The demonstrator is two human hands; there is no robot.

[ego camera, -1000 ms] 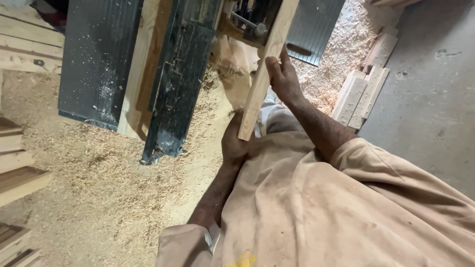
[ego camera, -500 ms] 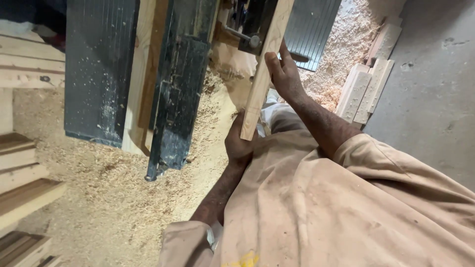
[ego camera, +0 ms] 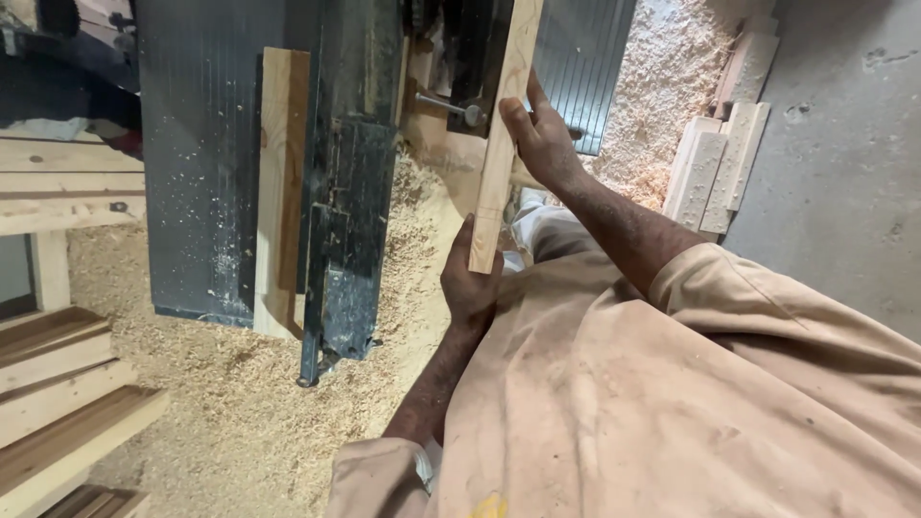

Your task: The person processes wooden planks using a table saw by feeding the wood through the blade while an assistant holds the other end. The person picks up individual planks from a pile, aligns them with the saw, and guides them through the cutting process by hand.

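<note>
I am looking down over a dusty tan work shirt (ego camera: 691, 403) at both bare hands, and both are closing on one long, pale, square-edged strip of planed wood (ego camera: 502, 134); the strip is running away from my chest toward the top of the view, leaning slightly to the right, its far end passing out of sight above. My left hand (ego camera: 470, 283) is gripping the near end of the strip, thumb lying up along its left face and the other fingers hidden behind it; my right hand (ego camera: 540, 139) is clasping the strip farther up from the right side, fingertips wrapping over its front edge. The strip is hanging in the air just beside the dark grey-green metal woodworking machine (ego camera: 350, 182), near a round-headed steel bolt (ego camera: 470, 114) jutting from its side; whether the strip is touching the machine higher up I cannot tell. A short, reddish-brown flat board (ego camera: 285, 163) is lying on the ribbed dark metal table (ego camera: 197, 163) of that machine, parallel to the fence. Thick tan sawdust (ego camera: 240, 384) is covering the floor below; a heap of pale sawdust (ego camera: 672, 67) is sitting at upper right, next to a stack of whitish short wood offcuts (ego camera: 715, 173) resting against the grey concrete floor (ego camera: 844, 173). Brown stepped wooden planks (ego camera: 58, 384) are showing at lower left.
</note>
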